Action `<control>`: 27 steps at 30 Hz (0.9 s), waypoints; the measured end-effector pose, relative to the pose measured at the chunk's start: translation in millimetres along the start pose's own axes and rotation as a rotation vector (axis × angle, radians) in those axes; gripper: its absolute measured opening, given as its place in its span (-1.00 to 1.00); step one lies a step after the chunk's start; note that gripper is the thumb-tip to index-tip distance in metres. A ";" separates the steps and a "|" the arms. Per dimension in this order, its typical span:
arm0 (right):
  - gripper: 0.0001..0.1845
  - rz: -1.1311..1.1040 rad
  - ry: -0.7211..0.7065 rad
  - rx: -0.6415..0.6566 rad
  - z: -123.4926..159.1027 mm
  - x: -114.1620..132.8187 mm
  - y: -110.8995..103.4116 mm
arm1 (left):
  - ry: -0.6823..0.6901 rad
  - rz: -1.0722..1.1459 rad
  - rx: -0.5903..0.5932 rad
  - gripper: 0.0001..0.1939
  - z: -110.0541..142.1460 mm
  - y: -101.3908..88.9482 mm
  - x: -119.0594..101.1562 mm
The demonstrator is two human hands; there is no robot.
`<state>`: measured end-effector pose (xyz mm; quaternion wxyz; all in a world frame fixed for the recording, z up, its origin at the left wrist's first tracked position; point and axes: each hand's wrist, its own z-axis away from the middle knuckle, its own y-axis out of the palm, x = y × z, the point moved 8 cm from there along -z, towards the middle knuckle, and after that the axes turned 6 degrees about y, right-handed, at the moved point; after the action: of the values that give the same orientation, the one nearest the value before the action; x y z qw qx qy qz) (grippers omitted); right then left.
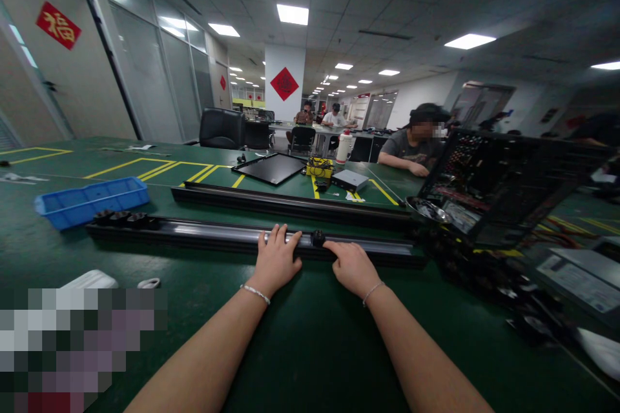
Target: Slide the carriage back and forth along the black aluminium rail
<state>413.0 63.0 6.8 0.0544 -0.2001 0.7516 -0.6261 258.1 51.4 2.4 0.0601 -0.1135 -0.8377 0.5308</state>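
A long black rail [213,232] with a shiny channel lies lengthwise across the green table in front of me. My left hand [277,255] rests on it with its fingers spread, pressing from above and not wrapped round it. Just to the right, a small round black part [318,238] sits in the channel. The outstretched index finger of my right hand [352,264] touches or nearly touches this part from the right; the other fingers are partly hidden. Several similar black parts [126,219] stand in a row at the rail's left end.
Behind lies a second black rail [290,205]. A blue bin [94,201] stands left. An open computer case [498,187], a metal bowl [429,211] and a pile of black parts [489,274] crowd the right. Across the table sits a person [414,142].
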 end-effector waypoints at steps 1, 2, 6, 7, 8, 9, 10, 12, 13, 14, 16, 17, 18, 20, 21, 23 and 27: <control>-0.44 -0.005 0.000 -0.003 -0.1 -0.4 0.3 | 0.002 -0.001 0.001 -0.40 0.0 0.3 0.0; -0.43 -0.010 0.000 -0.005 -0.3 -0.8 0.5 | 0.005 -0.002 0.002 -0.40 0.0 0.7 -0.2; -0.42 -0.018 -0.002 0.009 -0.5 -1.8 1.1 | 0.010 -0.005 -0.001 -0.40 0.1 2.0 0.0; -0.42 -0.015 0.000 0.014 -0.5 -2.0 1.1 | 0.010 -0.006 -0.003 -0.40 0.1 2.1 0.2; -0.42 -0.010 0.001 0.016 -0.5 -2.2 0.8 | 0.011 -0.007 -0.006 -0.40 0.1 2.1 0.3; -0.42 -0.007 0.002 0.015 -0.5 -2.3 0.4 | 0.013 -0.007 -0.008 -0.40 0.2 2.0 0.4; -0.42 -0.004 0.001 0.014 -0.4 -2.3 -0.1 | 0.015 -0.006 -0.010 -0.41 0.2 1.7 0.3; -0.42 -0.001 -0.006 0.012 -0.3 -2.5 -0.9 | 0.017 -0.003 -0.011 -0.41 0.2 1.0 0.2; -0.42 0.000 -0.006 0.011 -0.2 -3.3 -1.3 | 0.017 -0.002 -0.012 -0.41 0.2 0.5 0.1; -0.42 0.002 -0.004 0.011 -0.1 -4.4 -1.7 | 0.014 -0.001 -0.012 -0.41 0.2 -0.1 0.1; -0.43 0.013 0.013 0.015 0.2 -8.3 -2.7 | 0.006 0.002 -0.009 -0.42 0.2 -0.9 0.2; -0.43 0.020 0.026 0.016 0.4 -10.5 -3.3 | 0.002 0.005 -0.006 -0.42 0.1 -1.1 0.3; -0.43 0.027 0.037 0.017 0.7 -12.4 -4.1 | 0.000 0.009 -0.001 -0.42 0.0 -1.0 0.1; -0.43 0.038 0.052 0.022 1.1 -14.5 -5.3 | 0.000 0.016 0.007 -0.41 -0.1 -0.6 -0.4; -0.44 0.043 0.057 0.024 1.3 -14.9 -5.9 | 0.000 0.017 0.010 -0.41 -0.2 -0.2 -0.5; -0.45 0.050 0.063 0.028 1.4 -14.7 -6.7 | -0.004 0.015 0.010 -0.41 -0.2 0.3 -0.3; -0.45 0.054 0.054 0.019 1.2 -12.7 -9.1 | 0.004 0.004 -0.003 -0.41 -0.2 0.2 -0.8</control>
<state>427.1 65.3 13.2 0.0531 -0.1622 0.7519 -0.6369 258.9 51.4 2.3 0.0604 -0.1163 -0.8383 0.5293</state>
